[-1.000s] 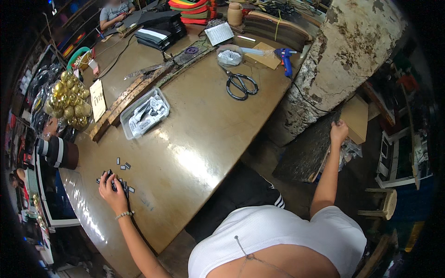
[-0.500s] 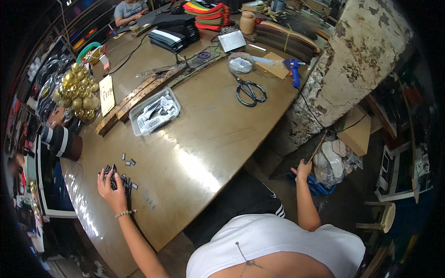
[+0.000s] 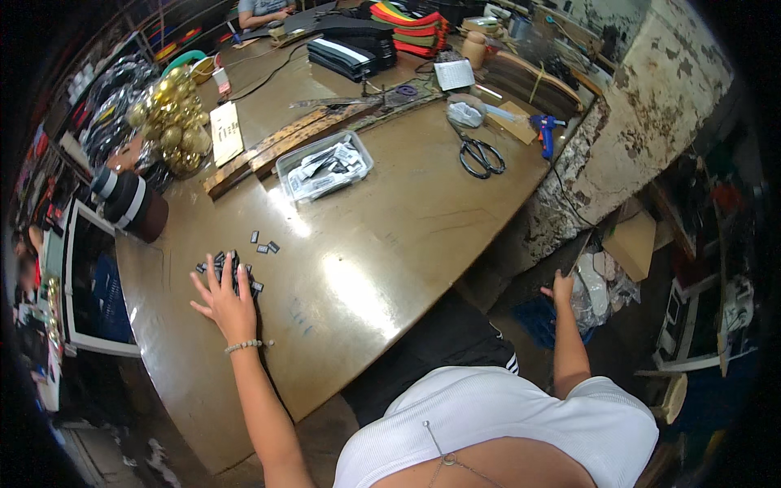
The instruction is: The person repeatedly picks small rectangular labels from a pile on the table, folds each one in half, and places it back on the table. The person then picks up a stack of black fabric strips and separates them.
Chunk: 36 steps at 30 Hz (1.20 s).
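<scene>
Gold baubles sit left of the tub, a clear box of labels on the bench. Below and left of the tub, the left hand is open, palm down, fingers spread over a pile of black tags; 3 loose tags lie between pile and tub. Right of the tub are scissors, then a blue glue gun. Farther right and lower, off the bench, the right hand is half-curled near bagged items; whether it grips anything cannot be told.

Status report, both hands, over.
Left hand: spread over small black tags. Right hand: low beside the table, near clear bags. Scissors: apart from both.
</scene>
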Available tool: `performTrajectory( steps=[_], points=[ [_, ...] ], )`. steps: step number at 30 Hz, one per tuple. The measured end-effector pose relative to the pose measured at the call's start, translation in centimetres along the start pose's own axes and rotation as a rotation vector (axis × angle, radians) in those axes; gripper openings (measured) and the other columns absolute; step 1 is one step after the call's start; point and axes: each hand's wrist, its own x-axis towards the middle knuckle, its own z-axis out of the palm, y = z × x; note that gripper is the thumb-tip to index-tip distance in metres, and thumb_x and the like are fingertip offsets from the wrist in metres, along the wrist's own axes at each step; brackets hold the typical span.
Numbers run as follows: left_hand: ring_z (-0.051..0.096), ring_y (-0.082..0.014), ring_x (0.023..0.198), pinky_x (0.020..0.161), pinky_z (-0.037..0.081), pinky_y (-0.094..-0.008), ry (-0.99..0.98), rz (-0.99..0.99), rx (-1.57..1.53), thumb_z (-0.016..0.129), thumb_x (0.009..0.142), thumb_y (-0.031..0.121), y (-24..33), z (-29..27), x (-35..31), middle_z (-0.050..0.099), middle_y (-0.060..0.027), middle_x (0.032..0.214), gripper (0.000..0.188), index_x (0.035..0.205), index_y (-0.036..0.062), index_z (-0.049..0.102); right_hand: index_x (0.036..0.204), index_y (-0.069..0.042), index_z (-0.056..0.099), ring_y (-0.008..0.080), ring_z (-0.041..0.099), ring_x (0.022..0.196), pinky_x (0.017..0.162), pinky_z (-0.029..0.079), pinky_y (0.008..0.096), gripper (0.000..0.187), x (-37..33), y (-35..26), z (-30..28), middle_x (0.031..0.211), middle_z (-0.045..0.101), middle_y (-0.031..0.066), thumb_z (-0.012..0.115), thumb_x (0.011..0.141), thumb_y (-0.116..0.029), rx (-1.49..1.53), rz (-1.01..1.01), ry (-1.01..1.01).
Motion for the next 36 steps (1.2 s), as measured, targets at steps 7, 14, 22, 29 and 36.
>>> performTrajectory(
  steps=[7,14,22,29,36],
  points=[
    [-0.001,-0.0377,0.143,0.103,-0.002,-0.0721,-0.155,0.037,-0.024,0.053,0.075,0.071,1.7,-0.5,-1.2,0.012,-0.0078,0.156,0.079,0.142,0.0333,0.037,0.107,0.012,0.053,0.0265,0.065,0.068,0.064,0.057,0.0421,0.080,-9.7,2.7,1.0,0.087,0.061,0.0207,0.054,0.084,-0.064,-0.626,0.624,-0.818],
    [0.005,-0.0392,0.142,0.103,0.001,-0.0723,-0.170,-0.043,-0.034,0.049,0.076,0.074,3.9,1.3,2.6,0.016,-0.0089,0.155,0.081,0.144,0.0327,0.034,0.117,0.014,0.052,0.0390,0.066,0.081,0.073,0.054,0.0432,0.084,-16.1,-5.1,10.9,0.102,0.063,0.0279,0.039,0.090,-0.064,-1.362,-0.212,-1.013],
    [0.021,-0.0335,0.140,0.102,0.006,-0.0737,0.074,-0.124,-0.035,0.049,0.091,0.028,3.0,3.4,4.1,0.034,-0.0024,0.148,0.041,0.132,0.0302,0.051,0.132,0.004,0.045,0.0474,0.037,0.127,0.107,0.028,0.0528,0.072,-23.1,-0.6,16.9,0.137,0.041,0.0283,0.034,0.092,-0.055,-1.523,-0.974,-0.767],
    [0.027,-0.0291,0.138,0.105,0.006,-0.0687,0.270,0.053,-0.156,0.052,0.093,0.027,3.6,3.1,2.9,0.045,-0.0003,0.140,0.027,0.117,0.0243,0.063,0.123,-0.008,0.057,0.0388,0.043,0.124,0.106,0.031,0.0460,0.044,-22.0,7.7,23.5,0.133,0.049,0.0195,0.040,0.093,-0.035,-1.304,-0.989,-1.463],
    [0.032,-0.0273,0.136,0.108,0.006,-0.0626,0.148,0.073,-0.183,0.058,0.088,0.020,4.0,2.9,3.0,0.050,-0.0007,0.134,0.020,0.106,0.0195,0.066,0.124,-0.006,0.056,0.0381,0.044,0.124,0.106,0.031,0.0445,0.043,-17.8,7.6,20.8,0.133,0.049,0.0201,0.040,0.093,-0.033,-1.229,-1.227,-1.471]
  ],
)
